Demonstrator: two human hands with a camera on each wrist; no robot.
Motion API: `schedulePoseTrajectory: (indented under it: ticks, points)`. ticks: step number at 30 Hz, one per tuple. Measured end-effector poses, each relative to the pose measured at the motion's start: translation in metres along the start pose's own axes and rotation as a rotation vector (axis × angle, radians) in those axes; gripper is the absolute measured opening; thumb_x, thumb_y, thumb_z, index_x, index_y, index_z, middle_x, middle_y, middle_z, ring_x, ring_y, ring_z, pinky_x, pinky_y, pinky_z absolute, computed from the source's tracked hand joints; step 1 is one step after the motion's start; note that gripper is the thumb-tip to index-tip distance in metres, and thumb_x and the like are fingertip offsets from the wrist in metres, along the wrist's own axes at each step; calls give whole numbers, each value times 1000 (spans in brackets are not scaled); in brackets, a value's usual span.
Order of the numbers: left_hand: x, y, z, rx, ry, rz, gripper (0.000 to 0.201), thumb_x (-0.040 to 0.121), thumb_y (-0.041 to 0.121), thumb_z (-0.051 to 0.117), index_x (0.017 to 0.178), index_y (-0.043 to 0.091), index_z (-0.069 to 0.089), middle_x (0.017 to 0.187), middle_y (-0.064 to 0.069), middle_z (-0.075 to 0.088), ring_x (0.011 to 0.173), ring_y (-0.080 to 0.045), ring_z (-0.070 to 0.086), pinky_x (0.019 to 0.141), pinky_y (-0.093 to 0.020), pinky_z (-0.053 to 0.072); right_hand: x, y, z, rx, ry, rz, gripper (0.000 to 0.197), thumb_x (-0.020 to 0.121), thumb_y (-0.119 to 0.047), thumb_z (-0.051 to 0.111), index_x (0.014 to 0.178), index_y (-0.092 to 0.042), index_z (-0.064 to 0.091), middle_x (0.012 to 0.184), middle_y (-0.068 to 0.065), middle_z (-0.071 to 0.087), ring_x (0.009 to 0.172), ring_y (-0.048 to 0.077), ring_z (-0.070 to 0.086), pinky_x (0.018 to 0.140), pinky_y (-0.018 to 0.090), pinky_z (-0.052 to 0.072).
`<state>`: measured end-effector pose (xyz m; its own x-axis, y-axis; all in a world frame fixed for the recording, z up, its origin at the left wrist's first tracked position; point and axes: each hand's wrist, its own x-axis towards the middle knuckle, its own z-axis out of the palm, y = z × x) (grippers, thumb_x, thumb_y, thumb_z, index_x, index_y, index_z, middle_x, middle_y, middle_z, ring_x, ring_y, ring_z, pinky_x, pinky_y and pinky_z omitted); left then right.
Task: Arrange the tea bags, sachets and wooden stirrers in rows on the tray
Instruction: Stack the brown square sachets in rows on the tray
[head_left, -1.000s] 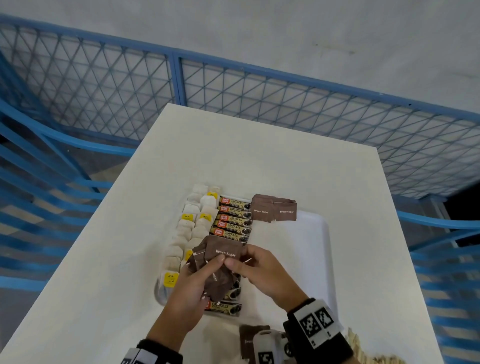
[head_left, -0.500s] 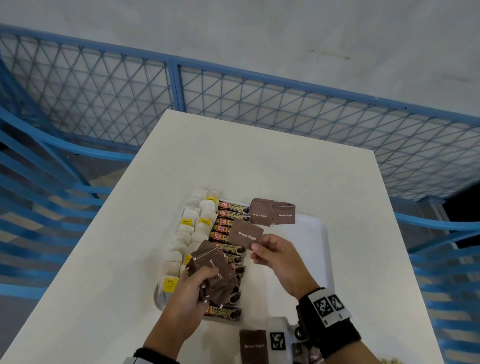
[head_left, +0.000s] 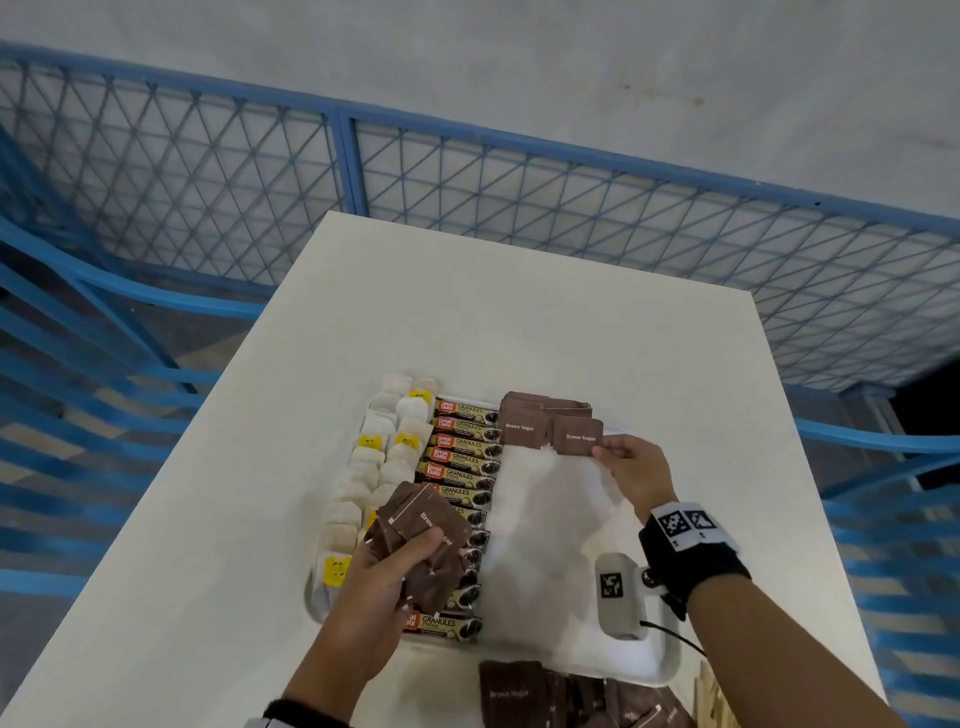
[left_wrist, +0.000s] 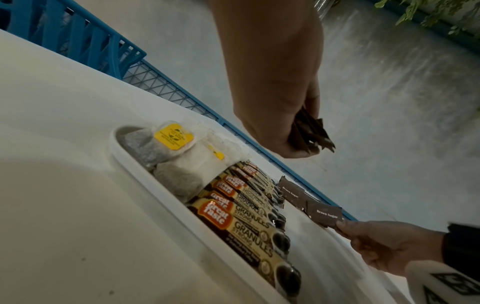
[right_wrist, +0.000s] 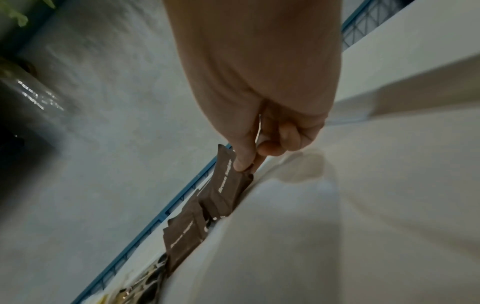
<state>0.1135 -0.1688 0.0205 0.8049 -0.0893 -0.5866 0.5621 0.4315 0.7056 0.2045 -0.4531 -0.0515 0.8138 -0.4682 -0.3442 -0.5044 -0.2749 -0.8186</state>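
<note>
A white tray (head_left: 670, 667) lies on the white table. Tea bags (head_left: 374, 457) with yellow tags fill its left columns, and coffee granule sticks (head_left: 460, 457) form a row beside them. Brown sugar sachets (head_left: 519, 423) lie at the tray's far edge. My right hand (head_left: 631, 465) pinches one brown sugar sachet (head_left: 576, 436) by its near corner, low over the tray beside those sachets; the same sachet (right_wrist: 228, 189) shows in the right wrist view. My left hand (head_left: 389, 577) grips a bunch of brown sachets (head_left: 423, 540) above the granule sticks.
More brown sachets (head_left: 519, 693) lie on the table just before the tray's near edge, with wooden stirrers (head_left: 714, 699) at the lower right. A blue mesh railing (head_left: 519, 208) surrounds the table. The tray's right half (head_left: 561, 545) holds nothing.
My right hand has carried a single brown sugar sachet away from the left hand's bunch, forward and right to the tray's far edge beside the laid sachets. The left hand stays put.
</note>
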Motion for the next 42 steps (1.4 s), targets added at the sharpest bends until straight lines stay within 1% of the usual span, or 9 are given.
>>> schedulePoseTrajectory:
  ticks: [8,13,23,26,29,32,34,37,42]
  points:
    - [3,-4,-2,7,29,-6,25,80,4,63,100,17,66,81,-1,74,92,-24,64,81,-36,47,4,-10,9,-121,51,-30,18,77,-15,73,68,-24,60,71,-8,60,77,15,57,76,26,46]
    - [4,-3,0,-14,41,8,24,81,3,62,97,21,65,83,-1,73,91,-23,63,82,-36,47,-4,-14,16,-116,65,-24,13,80,-12,71,89,-5,66,79,2,60,78,15,54,64,17,39]
    - [5,-4,3,-18,10,53,25,83,0,59,101,18,65,83,-2,74,71,-13,71,53,-25,55,-32,-30,24,-46,136,-94,12,84,-14,65,93,-10,59,71,-3,55,69,17,54,57,14,37]
    - [5,-5,5,-22,10,68,26,83,-1,60,100,18,65,84,-2,74,70,-14,71,53,-25,56,-64,-41,33,-128,-28,-182,11,88,-25,61,91,-14,60,76,-10,57,69,2,51,61,11,37]
    - [4,-5,6,-48,-2,80,27,78,1,64,100,17,65,81,-1,75,68,-14,71,51,-26,56,-104,-56,38,-136,-391,-231,21,92,-37,52,89,-17,59,79,-7,60,65,2,51,58,8,39]
    - [2,-3,6,-64,-26,97,55,50,24,86,101,17,67,87,-6,75,72,-16,72,51,-26,55,-134,-63,42,-26,-700,-163,18,91,-33,54,89,-17,60,75,-10,59,58,-6,52,54,5,39]
    - [2,-4,6,-38,-23,95,55,52,25,85,102,15,66,86,-7,75,73,-16,72,53,-26,56,-142,-60,47,89,-756,-137,11,86,-23,64,88,-14,61,74,-9,60,60,-6,54,56,7,41]
    - [2,-4,5,-25,-18,59,20,81,10,64,101,14,66,82,-4,75,73,-14,72,58,-28,57,-144,-57,54,183,-717,-126,10,82,-13,69,84,-12,60,75,-4,61,61,-3,55,55,9,42]
    - [0,-5,0,-52,-15,-18,20,87,3,53,103,8,65,84,-12,73,81,-27,67,71,-36,54,-140,-54,58,206,-678,-79,11,86,-9,64,93,-6,57,79,4,61,61,5,55,53,17,42]
